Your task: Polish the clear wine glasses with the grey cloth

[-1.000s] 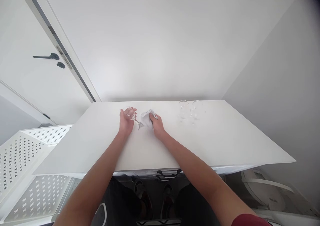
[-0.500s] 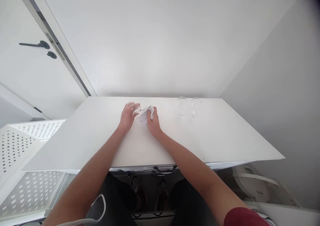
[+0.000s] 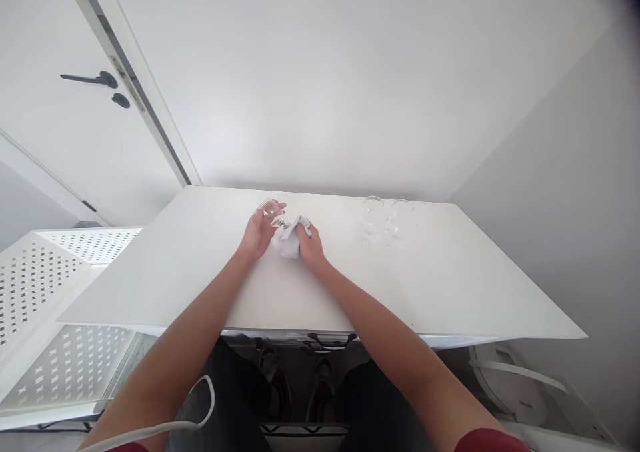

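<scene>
In the head view my left hand (image 3: 257, 233) is closed around the bowl of a clear wine glass (image 3: 271, 209), which lies tilted with its stem pointing right. My right hand (image 3: 311, 242) grips a white cloth (image 3: 289, 244). The cloth is bunched around the stem end of the glass, so the foot is hidden. Both hands are just above the white tabletop (image 3: 200, 259). Two more clear glasses, a left one (image 3: 373, 215) and a right one (image 3: 397, 219), stand upright to the right of my hands, apart from them.
A white wall (image 3: 320, 92) rises behind the table. At left are a door with a dark handle (image 3: 90, 79) and a white perforated basket (image 3: 40, 279). A white cable (image 3: 200, 419) hangs by my left arm. A round white object (image 3: 510, 379) sits below the table at right.
The glass has turned slightly in my left hand, and the cloth hangs lower and wider at its stem end. My head view has tilted a little; the two standing glasses stay put.
</scene>
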The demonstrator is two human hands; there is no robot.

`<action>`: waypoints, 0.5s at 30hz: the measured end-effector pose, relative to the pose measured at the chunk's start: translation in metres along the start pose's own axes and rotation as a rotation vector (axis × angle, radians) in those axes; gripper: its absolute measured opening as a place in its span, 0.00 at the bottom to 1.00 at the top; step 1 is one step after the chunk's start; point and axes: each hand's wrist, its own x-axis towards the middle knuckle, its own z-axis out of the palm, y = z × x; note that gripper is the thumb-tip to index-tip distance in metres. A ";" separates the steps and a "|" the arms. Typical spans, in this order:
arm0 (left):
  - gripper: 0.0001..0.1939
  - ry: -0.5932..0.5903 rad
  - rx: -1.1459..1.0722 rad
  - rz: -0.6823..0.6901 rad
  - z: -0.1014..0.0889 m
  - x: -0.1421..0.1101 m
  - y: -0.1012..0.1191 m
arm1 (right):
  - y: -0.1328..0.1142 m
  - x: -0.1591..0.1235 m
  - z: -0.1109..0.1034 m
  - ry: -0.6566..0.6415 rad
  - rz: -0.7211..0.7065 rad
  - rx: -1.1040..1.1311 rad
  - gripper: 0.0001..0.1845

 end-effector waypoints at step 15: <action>0.32 -0.119 -0.013 -0.113 -0.015 -0.001 -0.012 | 0.002 -0.009 0.003 -0.492 -0.125 -0.182 0.18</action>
